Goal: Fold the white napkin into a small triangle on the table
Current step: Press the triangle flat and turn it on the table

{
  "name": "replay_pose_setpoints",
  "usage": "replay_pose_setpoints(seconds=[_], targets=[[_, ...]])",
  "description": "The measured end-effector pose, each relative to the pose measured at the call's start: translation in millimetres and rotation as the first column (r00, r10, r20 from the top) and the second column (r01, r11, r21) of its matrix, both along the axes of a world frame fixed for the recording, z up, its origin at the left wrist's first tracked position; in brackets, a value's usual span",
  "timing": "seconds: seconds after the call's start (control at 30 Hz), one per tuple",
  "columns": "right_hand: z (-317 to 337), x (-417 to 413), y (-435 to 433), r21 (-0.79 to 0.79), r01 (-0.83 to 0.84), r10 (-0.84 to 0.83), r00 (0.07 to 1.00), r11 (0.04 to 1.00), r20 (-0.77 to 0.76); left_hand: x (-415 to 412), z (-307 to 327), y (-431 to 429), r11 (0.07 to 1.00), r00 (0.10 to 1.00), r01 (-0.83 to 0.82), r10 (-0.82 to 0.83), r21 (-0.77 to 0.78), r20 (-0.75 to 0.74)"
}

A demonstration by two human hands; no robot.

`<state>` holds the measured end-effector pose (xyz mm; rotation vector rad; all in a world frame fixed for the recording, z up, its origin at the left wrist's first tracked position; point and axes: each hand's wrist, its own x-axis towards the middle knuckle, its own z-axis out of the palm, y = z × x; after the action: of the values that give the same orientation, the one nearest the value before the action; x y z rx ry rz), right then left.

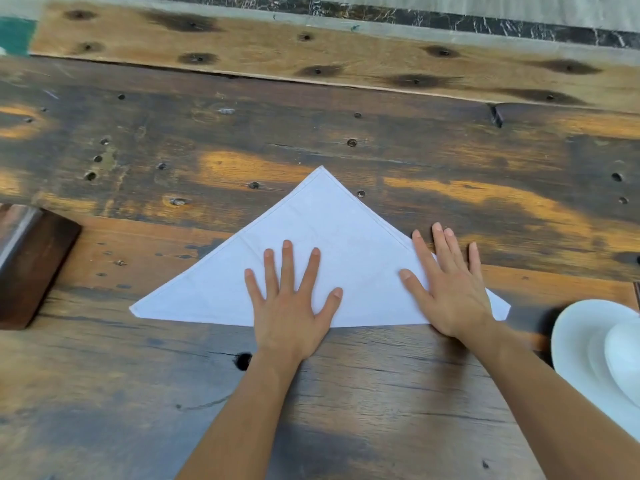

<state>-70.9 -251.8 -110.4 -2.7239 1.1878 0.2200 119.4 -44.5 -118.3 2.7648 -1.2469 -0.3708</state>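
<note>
The white napkin (pixel 332 237) lies flat on the dark wooden table (pixel 346 393) as one large triangle, its point away from me and its long folded edge toward me. My left hand (pixel 291 306) rests flat on the napkin's lower middle, fingers spread. My right hand (pixel 450 289) presses flat on the napkin's right side, its fingertips reaching past the slanted edge onto the wood. Neither hand grips the cloth.
A white plate (pixel 581 341) with a white dish on it sits at the right edge, close to my right forearm. A dark wooden block (pixel 31 268) lies at the left edge. A lighter plank (pixel 346 53) runs along the table's far side.
</note>
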Motion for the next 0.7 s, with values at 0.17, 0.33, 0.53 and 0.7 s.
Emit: replay_pose_setpoints(seconds=[0.17, 0.33, 0.53, 0.7], targets=[[1.5, 0.6, 7.1, 0.001, 0.068, -0.069, 0.998, 0.998, 0.013, 2.6, -1.3, 0.2, 1.000, 1.000, 0.016, -0.016, 0.000, 0.001], [5.6, -12.2, 43.0, 0.039, 0.203, -0.206, 0.977, 0.978, 0.064, 27.4, 3.0, -4.3, 0.980, 0.980, 0.196, -0.198, 0.044, 0.035], [3.8, -43.7, 113.3, 0.046, 0.268, -0.271, 0.961, 0.962, 0.061, 46.7, 9.5, -9.7, 0.880, 0.881, 0.468, -0.472, 0.081, 0.036], [5.1, -57.8, 151.8, 0.025, 0.343, -0.344, 0.939, 0.939, 0.025, 54.8, 23.8, -38.4, 0.740, 0.760, 0.639, -0.649, 0.209, -0.024]])
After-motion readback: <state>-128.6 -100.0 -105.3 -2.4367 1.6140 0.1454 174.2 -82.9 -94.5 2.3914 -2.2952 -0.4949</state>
